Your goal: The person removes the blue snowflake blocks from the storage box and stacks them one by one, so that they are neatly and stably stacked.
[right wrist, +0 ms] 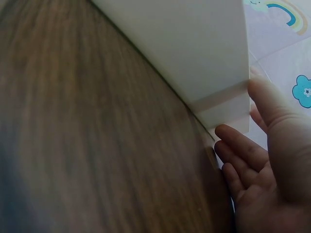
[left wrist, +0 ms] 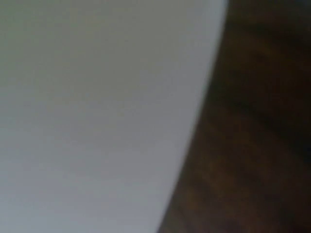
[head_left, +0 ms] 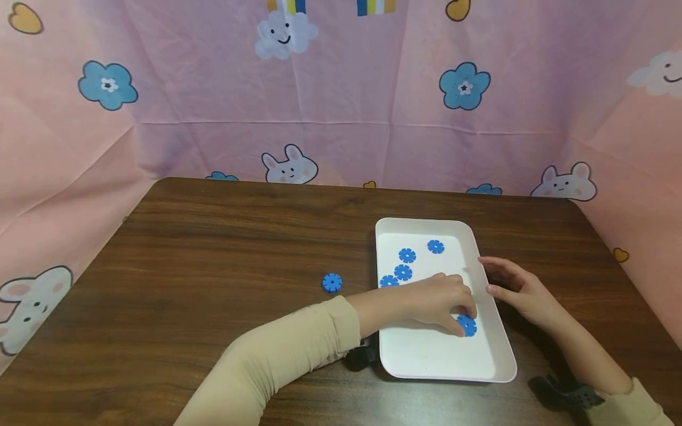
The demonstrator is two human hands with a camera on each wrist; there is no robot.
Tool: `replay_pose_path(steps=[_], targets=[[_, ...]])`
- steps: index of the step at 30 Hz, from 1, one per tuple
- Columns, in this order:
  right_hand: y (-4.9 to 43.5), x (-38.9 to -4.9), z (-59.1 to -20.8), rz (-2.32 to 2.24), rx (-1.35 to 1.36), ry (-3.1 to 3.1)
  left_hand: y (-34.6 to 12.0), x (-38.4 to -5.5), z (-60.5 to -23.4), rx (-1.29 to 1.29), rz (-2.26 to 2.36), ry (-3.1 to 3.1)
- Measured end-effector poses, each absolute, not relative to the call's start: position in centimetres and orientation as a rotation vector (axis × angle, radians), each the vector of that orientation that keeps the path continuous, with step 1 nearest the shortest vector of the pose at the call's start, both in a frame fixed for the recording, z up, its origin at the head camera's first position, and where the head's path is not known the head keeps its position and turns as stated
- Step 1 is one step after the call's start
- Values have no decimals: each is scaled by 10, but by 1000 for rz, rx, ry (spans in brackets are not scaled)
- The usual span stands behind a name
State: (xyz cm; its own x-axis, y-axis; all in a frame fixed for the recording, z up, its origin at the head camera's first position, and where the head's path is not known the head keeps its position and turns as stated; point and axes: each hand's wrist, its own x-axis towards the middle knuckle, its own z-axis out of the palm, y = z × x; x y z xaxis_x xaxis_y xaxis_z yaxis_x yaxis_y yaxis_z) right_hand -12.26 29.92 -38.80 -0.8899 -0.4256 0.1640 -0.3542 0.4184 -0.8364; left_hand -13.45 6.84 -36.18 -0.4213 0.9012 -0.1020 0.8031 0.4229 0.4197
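My left hand point(head_left: 439, 302) reaches over the left side of a white tray point(head_left: 426, 360) and pinches a blue notched plastic disc point(head_left: 467, 325) between thumb and fingers, low over the tray floor. On the tray's right side is my right hand point(head_left: 524, 296), thumb and fingertips at the outer wall, fingers fairly straight. The right wrist view shows the thumb point(right wrist: 272, 99) at the rim and the other fingers lower along the wall. Only the blurred tray wall point(left wrist: 97, 116) and dark table fill the left wrist view.
Several more blue discs lie in the tray's upper left, among them one disc point(head_left: 436, 247) near the far end. Left of the tray, a thicker-looking blue disc piece point(head_left: 332, 283) rests on the brown wooden table point(head_left: 213, 248). A patterned cloth point(head_left: 346, 89) hangs behind the table.
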Motion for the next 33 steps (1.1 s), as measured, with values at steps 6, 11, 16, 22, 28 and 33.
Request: replay_pose_path(steps=[6,11,16,22,28,33], targets=[[299,-123,-388,-1493,-703,2591,66,-133,-358,1484,510,2319],[300,-124,-389,-1508,-718,2574,65,-132,-355,1522,524,2307],[299,-124,-388,-1496,-722,2582,63,-131,-350,1579,564,2302],[299,-124,-387,-1513,-732,2573,61,-132,-348,1730,625,2308],[299,-124,-388,-1521,-729,2562,56,-130,-346,1812,713,2306],[300,-124,-388,-1506,-702,2570,47,-128,-341,1823,823,2306]])
